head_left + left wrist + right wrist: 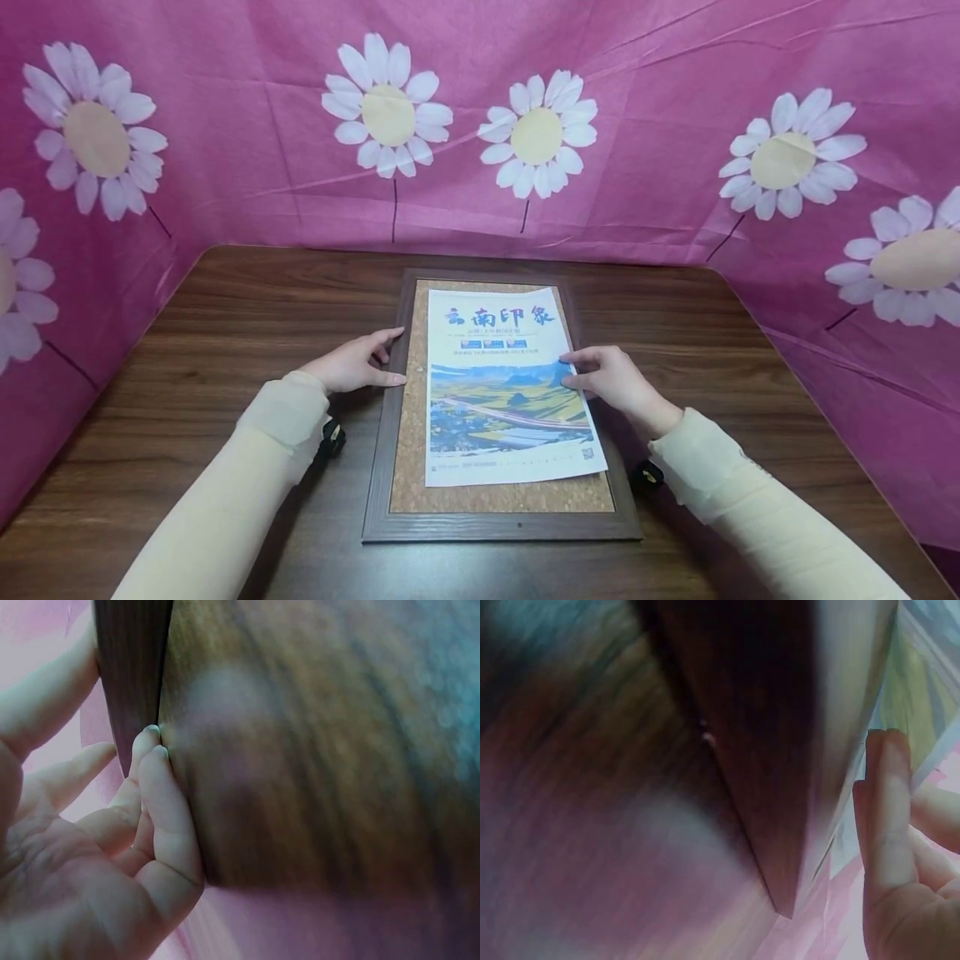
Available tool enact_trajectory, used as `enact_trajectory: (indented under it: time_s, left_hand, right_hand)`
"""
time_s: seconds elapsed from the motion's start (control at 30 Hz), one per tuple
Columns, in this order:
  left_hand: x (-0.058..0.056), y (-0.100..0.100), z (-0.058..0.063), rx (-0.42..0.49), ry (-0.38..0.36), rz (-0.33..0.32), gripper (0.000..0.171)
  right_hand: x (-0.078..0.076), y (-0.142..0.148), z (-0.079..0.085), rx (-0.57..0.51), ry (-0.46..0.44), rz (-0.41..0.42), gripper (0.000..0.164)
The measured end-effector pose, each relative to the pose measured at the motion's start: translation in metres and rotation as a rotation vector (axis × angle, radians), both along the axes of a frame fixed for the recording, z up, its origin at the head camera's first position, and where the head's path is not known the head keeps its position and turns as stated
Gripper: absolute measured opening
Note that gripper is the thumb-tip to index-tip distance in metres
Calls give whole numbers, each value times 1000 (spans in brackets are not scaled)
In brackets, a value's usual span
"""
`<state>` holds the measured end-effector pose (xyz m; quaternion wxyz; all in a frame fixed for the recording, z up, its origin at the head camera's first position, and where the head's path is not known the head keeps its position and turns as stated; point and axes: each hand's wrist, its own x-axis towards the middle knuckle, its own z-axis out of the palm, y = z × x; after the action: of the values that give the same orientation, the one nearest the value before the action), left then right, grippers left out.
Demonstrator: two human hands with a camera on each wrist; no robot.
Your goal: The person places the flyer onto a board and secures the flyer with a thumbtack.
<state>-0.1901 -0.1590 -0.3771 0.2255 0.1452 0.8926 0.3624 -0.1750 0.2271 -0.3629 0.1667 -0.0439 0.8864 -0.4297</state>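
A printed poster (506, 387) with a landscape picture lies slightly askew on the cork face (408, 467) of a dark wooden frame (495, 527). Its lower right corner reaches close to the frame's right border. My left hand (348, 362) touches the frame's left border with thumb and index finger. In the left wrist view, other fingertips (154, 750) rest low against the frame's side. My right hand (618, 383) holds the poster's right edge, thumb and index tips over the paper. The right wrist view shows its fingers (889, 817) beside the poster; the exact contact there is hidden.
Under the frame spreads a dark wood-grain table (247, 317). A pink cloth (255, 125) printed with white daisies hangs around its back and sides. A black wrist device (332, 437) sits below the left cuff, another black device (647, 477) below the right.
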Motion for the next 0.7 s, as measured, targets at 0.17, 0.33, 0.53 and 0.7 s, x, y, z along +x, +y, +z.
enact_trajectory:
  time_s: [0.17,0.33,0.53,0.7]
  left_hand:
    - [0,0,-1,-1,-2,1,84]
    - [0,0,-2,-2,-5,5,84]
    - [1,0,0,-3,-3,2,84]
    - [1,1,1,-7,1,-1,84]
  right_hand:
    - [-2,-1,-3,58,-24,31,42]
    - [-2,-3,-4,75,-31,43,42]
    - [-1,-5,-4,81,-26,46,42]
    - [-1,-7,-6,68,-32,71,44]
